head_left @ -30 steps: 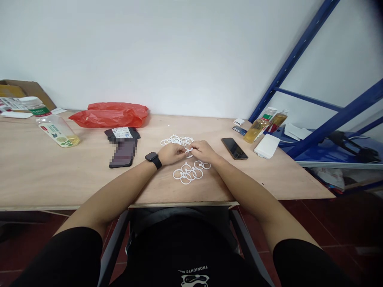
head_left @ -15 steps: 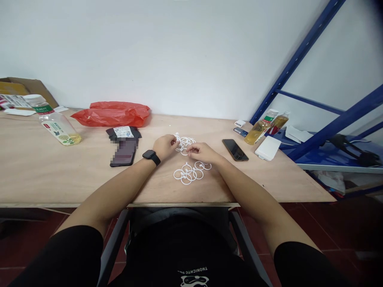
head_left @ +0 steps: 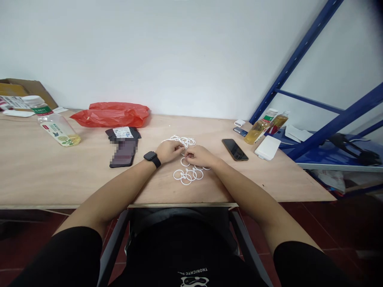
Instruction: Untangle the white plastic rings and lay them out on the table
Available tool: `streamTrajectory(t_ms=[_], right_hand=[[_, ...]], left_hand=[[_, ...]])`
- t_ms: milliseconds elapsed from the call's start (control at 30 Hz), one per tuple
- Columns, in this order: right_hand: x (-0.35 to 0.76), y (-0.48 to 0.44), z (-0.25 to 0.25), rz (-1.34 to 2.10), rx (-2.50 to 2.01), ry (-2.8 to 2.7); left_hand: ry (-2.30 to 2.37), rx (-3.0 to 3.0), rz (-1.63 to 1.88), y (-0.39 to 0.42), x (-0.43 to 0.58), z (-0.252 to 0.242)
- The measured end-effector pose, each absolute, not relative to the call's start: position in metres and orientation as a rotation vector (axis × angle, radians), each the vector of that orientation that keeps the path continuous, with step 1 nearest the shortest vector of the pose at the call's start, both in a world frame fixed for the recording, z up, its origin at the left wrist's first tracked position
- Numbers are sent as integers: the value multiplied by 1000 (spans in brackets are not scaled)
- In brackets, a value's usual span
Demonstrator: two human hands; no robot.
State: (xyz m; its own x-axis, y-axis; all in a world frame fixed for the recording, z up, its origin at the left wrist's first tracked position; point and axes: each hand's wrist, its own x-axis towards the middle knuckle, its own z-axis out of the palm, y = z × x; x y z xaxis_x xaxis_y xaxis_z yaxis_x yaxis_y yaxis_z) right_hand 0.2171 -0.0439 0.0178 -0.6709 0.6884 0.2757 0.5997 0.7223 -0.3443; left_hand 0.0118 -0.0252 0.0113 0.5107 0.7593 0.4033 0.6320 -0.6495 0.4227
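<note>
Fingers (head_left: 178,149) of both hands came together tip to tip, pinching a single white ring (head_left: 184,161) between them just above the tabletop (head_left: 74,175), though how each tip sat on it was too small to make out. Left hand (head_left: 168,151) closed in from one side, right hand (head_left: 200,155) from the other, knuckles nearly touching, and the ring hung right in the gap below the fingertips. Directly on the near side lay a linked cluster of rings (head_left: 189,174), flat on the wood and just under the right wrist; on the far side sat a looser pile of rings (head_left: 181,140). To my eye, the way to handle this well was a short, firm grip close to the ring's opening, wrists low and steady, and the work held over the cluster so nothing skittered off. A black smartwatch (head_left: 152,158) showed on the left wrist. Further out, a dark phone (head_left: 235,149) lay to the right near a white box (head_left: 267,147) and two amber bottles (head_left: 259,128); a dark pouch (head_left: 122,151), a red bag (head_left: 112,114) and a tipped bottle (head_left: 56,128) sat to the left.
</note>
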Motion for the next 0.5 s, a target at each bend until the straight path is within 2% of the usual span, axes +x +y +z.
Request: streamTrajectory(t_ms=[267, 500], right_hand=[[220, -39, 19, 154, -991, -2321], [225, -35, 14, 379, -1020, -2167]], left_hand=[[988, 2489, 771, -30, 16, 11], [1048, 2493, 850, -27, 15, 10]])
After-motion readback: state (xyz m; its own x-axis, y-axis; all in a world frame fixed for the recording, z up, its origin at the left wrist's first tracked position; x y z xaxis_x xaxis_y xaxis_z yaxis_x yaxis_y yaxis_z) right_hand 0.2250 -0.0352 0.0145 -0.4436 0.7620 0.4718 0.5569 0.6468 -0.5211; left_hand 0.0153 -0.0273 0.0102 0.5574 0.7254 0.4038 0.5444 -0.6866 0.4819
